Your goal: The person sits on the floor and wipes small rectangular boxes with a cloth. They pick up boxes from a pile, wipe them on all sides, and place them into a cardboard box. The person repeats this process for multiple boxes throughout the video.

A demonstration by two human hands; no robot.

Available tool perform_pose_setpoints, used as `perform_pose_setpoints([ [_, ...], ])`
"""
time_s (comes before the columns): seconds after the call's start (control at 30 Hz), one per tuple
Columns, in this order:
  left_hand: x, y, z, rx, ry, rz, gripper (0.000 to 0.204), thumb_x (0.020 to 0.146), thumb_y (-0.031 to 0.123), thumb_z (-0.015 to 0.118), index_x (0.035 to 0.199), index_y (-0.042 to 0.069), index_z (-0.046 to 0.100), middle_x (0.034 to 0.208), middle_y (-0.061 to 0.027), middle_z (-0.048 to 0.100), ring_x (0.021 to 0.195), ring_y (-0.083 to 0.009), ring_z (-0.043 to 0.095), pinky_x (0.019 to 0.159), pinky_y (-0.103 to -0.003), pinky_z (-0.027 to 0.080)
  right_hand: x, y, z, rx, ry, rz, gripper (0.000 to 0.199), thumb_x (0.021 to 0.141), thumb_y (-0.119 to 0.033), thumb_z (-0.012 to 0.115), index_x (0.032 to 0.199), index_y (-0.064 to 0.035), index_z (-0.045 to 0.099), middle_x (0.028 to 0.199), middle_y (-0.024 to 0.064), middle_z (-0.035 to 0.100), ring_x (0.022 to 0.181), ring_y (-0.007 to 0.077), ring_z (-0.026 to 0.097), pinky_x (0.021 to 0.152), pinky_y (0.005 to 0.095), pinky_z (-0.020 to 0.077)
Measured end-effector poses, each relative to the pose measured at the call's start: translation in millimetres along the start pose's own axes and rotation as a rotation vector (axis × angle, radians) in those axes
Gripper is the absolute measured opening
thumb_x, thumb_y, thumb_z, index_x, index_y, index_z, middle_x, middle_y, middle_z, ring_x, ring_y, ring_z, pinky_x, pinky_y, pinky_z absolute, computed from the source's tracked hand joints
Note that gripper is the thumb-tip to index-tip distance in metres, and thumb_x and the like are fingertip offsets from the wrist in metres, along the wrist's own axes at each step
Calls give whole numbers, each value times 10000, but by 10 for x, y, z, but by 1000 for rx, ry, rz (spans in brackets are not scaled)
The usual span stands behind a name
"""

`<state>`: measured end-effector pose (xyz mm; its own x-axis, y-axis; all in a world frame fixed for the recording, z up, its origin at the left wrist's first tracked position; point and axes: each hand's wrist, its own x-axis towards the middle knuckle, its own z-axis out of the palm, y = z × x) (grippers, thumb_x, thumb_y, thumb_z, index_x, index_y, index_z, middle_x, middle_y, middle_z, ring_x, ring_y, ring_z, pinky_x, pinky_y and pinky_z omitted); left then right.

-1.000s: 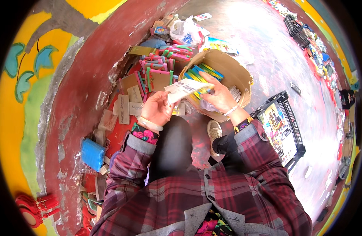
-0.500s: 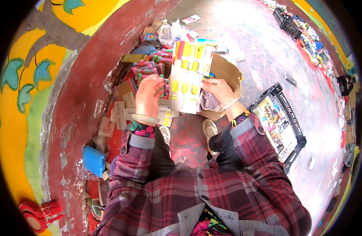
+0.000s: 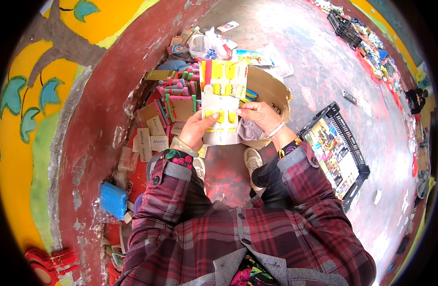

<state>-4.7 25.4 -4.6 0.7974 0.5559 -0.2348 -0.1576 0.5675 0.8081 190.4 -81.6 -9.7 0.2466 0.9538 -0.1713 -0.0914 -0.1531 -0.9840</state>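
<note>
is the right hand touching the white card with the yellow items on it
Touching. The head view shows the right hand gripping the right edge of the white card, fingers overlapping it, while the left hand holds the other edge.

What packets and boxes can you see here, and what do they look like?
Display card: held up between left hand and right hand; white, rows of yellow packets.
Cardboard box: behind the card; brown, round-edged.
Black crate: on the floor at right; colourful printed sheets inside.
Small tan boxes: by the red wall, left.
</note>
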Motion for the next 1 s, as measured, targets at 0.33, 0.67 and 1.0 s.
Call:
perform_pose_setpoints([
  [0.33,91,-35,-136,-75,123,100,270,869,101,587,1123,21,542,1059,-78,625,948,-177,604,830,-337,486,65,73,-377,676,221,40,270,865,-207,584,1043,-5,605,994,113,637,917,195,609,800,331,473],
  [0.67,115,-26,-131,-261,108,102,312,871,98,578,1168,31,508,1110,-73,595,1013,-193,579,878,-364,476,31,44,-379,951,111,-199,377,814,-93,538,1174,14,501,1127,109,568,1065,245,555,922,382,445],
  [1.0,197,-143,-125,-258,34,87,349,936,208,454,1243,44,460,1180,-80,557,1070,-225,550,916,-365,456,-148,-182,656,-1023,97,-871,508,752,-85,608,1244,-89,480,1276,139,475,1229,317,416,994,408,336],
])
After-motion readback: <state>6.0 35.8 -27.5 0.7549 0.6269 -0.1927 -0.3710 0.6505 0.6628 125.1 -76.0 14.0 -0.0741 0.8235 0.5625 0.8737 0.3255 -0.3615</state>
